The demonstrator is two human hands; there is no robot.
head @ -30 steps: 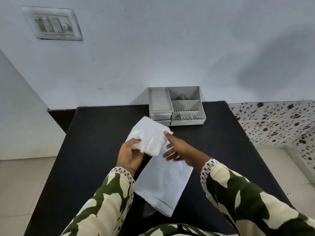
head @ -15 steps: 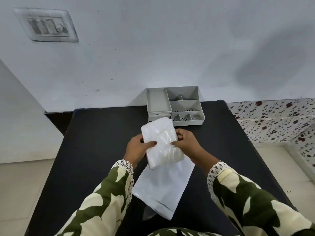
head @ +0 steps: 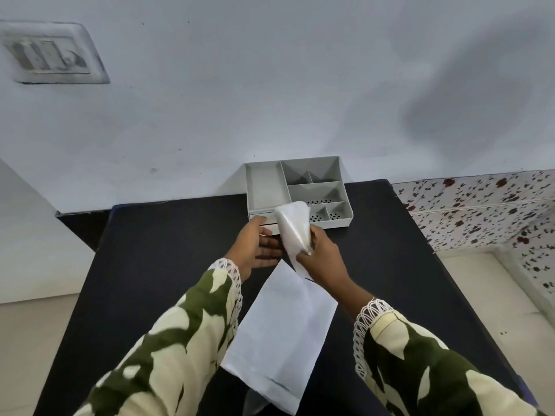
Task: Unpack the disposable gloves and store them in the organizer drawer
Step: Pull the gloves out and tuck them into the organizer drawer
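The right hand [head: 322,259] is clenched around a folded bundle of thin, translucent disposable gloves [head: 292,228], held up just in front of the grey organizer [head: 264,187] at the far edge of the black surface [head: 156,250]. The left hand [head: 255,246] is released, its fingers spread and reaching toward the small drawer front [head: 261,219] under the organizer's left compartment. The emptied white paper bag [head: 279,334] lies flat near the front edge. The gloves look very light, limp and slippery; a pinch across the folded middle should keep the layers from sliding apart.
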